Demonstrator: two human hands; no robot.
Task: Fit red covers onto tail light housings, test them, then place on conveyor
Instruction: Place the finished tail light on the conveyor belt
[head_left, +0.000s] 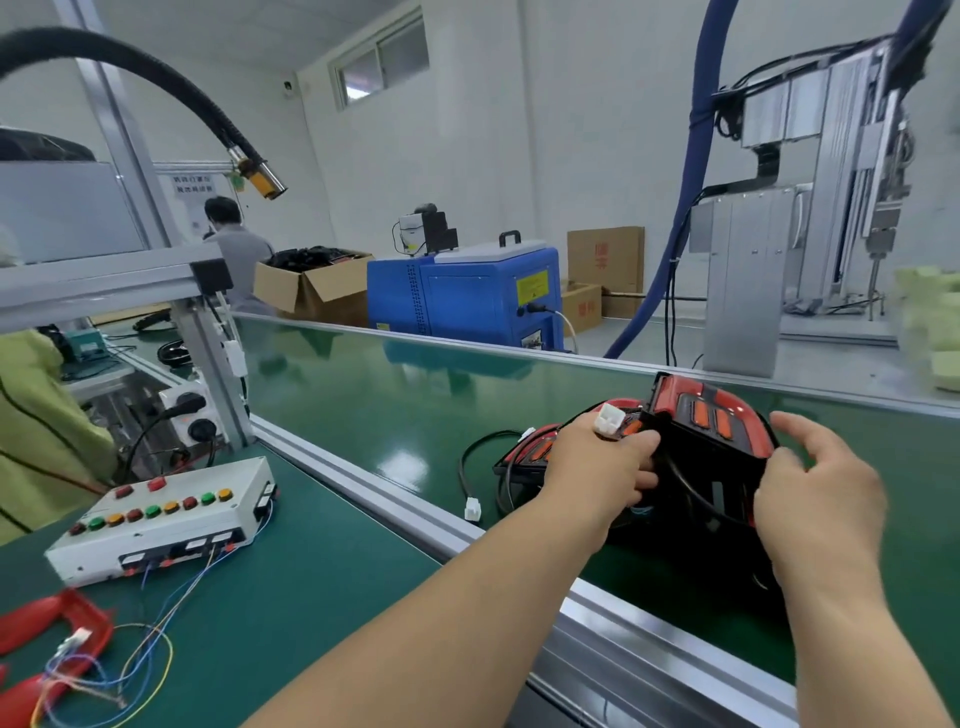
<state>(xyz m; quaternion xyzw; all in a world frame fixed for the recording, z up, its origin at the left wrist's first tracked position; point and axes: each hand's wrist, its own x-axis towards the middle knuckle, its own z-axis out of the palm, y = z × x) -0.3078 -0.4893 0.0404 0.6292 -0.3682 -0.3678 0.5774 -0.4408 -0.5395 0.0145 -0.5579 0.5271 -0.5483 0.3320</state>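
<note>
Head view: the glossy green conveyor belt (415, 395) runs behind the dark green worktop (311, 597). Over the belt sits a black tail light housing fitted with a red cover (711, 452), tilted; contact with the belt cannot be confirmed. A white test box with coloured buttons (156, 519) stands on the worktop at left. A second red-and-black tail light (524, 457) lies on the belt beyond my left hand (602, 462), which grips the housing's left side. Loose red plastic covers (52, 639) lie at the worktop's near left corner. My right hand (821, 483) is relaxed, fingers spread beside the housing's right edge. A white plug connector (609, 421) rests at my left thumb.
</note>
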